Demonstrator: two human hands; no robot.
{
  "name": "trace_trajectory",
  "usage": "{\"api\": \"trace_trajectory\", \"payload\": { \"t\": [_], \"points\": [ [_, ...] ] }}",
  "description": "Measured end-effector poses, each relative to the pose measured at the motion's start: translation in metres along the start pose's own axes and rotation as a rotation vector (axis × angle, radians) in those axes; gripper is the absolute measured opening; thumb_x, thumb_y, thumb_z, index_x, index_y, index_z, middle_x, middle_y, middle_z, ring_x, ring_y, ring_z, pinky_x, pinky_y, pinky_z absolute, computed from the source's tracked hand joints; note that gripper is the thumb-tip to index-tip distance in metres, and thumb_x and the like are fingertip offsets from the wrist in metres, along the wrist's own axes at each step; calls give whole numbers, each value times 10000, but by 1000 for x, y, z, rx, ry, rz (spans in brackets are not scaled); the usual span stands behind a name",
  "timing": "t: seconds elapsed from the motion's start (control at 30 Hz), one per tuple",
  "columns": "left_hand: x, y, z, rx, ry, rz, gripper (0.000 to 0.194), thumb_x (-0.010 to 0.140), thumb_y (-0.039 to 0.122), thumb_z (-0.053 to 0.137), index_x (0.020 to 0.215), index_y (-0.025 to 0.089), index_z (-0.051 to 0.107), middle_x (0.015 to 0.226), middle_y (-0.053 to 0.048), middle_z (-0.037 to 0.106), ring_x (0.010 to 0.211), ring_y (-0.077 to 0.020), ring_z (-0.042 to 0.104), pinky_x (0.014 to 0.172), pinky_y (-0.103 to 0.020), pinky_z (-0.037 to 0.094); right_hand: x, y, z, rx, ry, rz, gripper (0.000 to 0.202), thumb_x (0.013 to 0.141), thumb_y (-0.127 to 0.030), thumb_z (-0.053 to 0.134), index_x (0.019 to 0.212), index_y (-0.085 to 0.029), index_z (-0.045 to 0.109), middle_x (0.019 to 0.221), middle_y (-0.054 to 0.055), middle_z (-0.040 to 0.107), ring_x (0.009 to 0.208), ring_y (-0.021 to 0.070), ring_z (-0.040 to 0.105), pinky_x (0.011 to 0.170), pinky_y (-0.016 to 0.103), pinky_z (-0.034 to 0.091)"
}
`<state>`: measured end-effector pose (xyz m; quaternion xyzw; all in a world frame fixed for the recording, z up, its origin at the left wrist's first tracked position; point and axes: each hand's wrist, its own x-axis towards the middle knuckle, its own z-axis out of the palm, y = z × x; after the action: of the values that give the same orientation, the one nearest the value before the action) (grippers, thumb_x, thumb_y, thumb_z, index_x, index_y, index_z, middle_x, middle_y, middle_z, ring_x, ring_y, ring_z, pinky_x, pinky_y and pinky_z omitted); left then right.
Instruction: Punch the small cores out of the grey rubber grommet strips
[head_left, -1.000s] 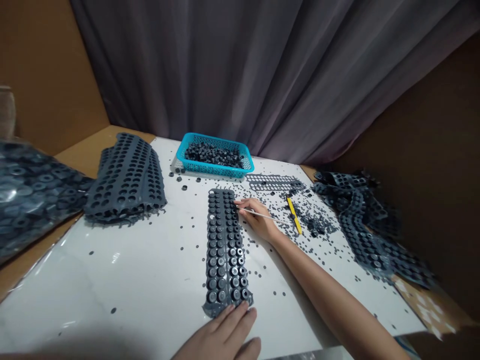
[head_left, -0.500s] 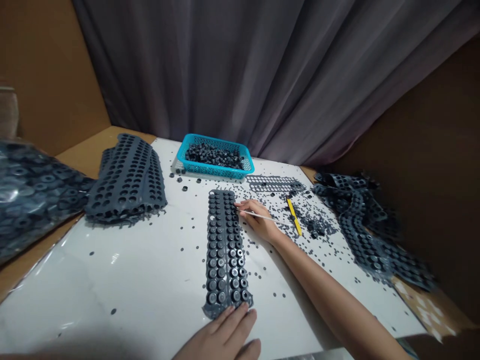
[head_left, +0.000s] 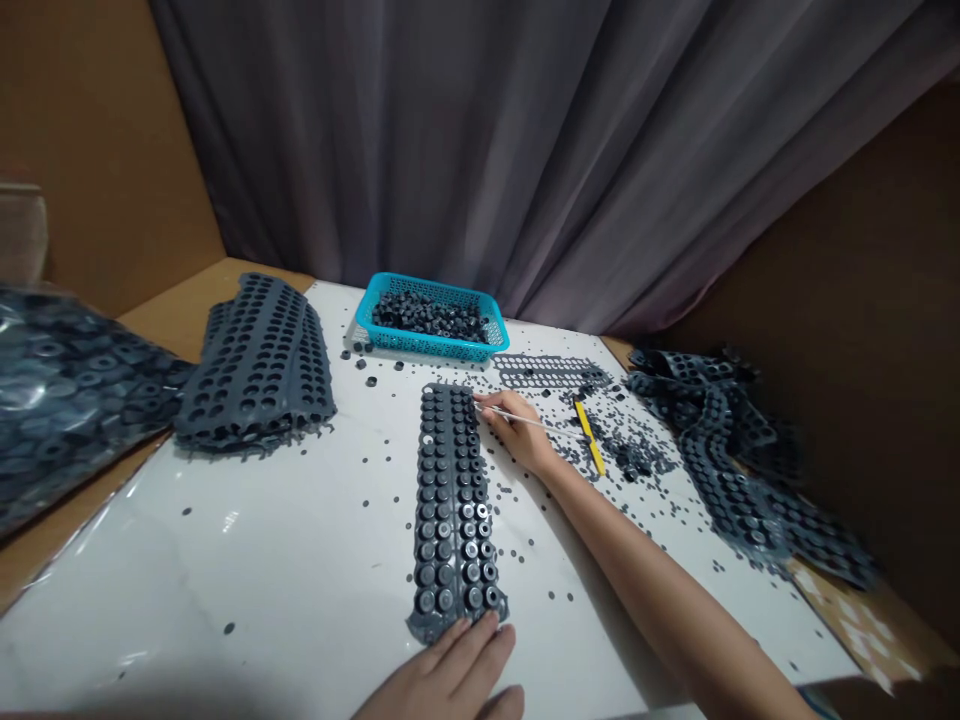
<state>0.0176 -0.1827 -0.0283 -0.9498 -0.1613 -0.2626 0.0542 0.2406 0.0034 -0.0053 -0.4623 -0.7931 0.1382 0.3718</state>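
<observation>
A dark grey rubber strip (head_left: 454, 500) with rows of round raised pieces lies lengthwise on the white tabletop. My left hand (head_left: 457, 672) rests flat on the strip's near end, fingers spread a little and holding nothing. At the strip's upper right edge, my right hand (head_left: 517, 428) pinches a thin white stick (head_left: 551, 429). The stick's tip is at the edge of the strip, near the top rows. Two light spots show in the left column of the strip.
A blue basket (head_left: 431, 345) of small dark parts stands at the back. Perforated sheets (head_left: 259, 360) are stacked left, beside a bag of parts (head_left: 67, 400). A yellow tool (head_left: 589, 438), a flat perforated strip (head_left: 551, 371), scattered discs and more strips (head_left: 720, 470) lie right.
My right hand and the stick have moved slightly up along the strip's right edge. A second light spot now shows at the strip's top left. My left hand stays on the near end.
</observation>
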Motion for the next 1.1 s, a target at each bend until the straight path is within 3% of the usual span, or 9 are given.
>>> {"api": "trace_trajectory", "payload": {
  "t": [0.13,0.3,0.37,0.67,0.83,1.1],
  "points": [
    [0,0,1,8,18,-19,214,986,256,406,1094,226,588,1197,-22,637,1120,-167,573,928,-250,434,-3,-5,-1,102,-30,5,223,920,-422,491,861,-236,600,962,85,693,974,255,639,818,408,477],
    [4,0,-1,19,96,-39,196,986,263,411,1032,231,599,1106,4,679,1055,-152,604,898,-235,443,-2,-3,-1,-23,-82,-32,179,931,-375,484,889,-245,599,1039,77,706,935,252,630,820,414,450],
    [4,0,-1,20,76,-39,186,983,272,421,1039,232,594,1123,6,674,1064,-152,598,894,-233,446,2,0,-1,-98,-98,-50,171,929,-373,489,896,-252,605,1040,70,709,922,249,622,829,410,431],
    [0,1,2,9,28,-29,176,976,252,441,1072,229,586,1185,-1,647,1121,-148,569,908,-226,450,14,14,0,-103,28,10,233,942,-406,446,905,-239,605,963,82,699,903,249,625,796,393,448],
    [3,1,3,9,99,-61,141,971,267,468,1032,228,590,1125,20,675,1063,-132,603,889,-211,459,3,7,1,14,7,-5,263,933,-462,451,880,-239,579,937,67,693,995,233,641,788,358,489],
    [3,1,2,13,95,-58,128,968,267,479,1019,227,589,1112,20,682,1047,-130,614,875,-206,468,13,16,3,-36,-13,17,275,926,-465,456,877,-242,608,956,66,708,870,240,629,777,374,443]
  ]
}}
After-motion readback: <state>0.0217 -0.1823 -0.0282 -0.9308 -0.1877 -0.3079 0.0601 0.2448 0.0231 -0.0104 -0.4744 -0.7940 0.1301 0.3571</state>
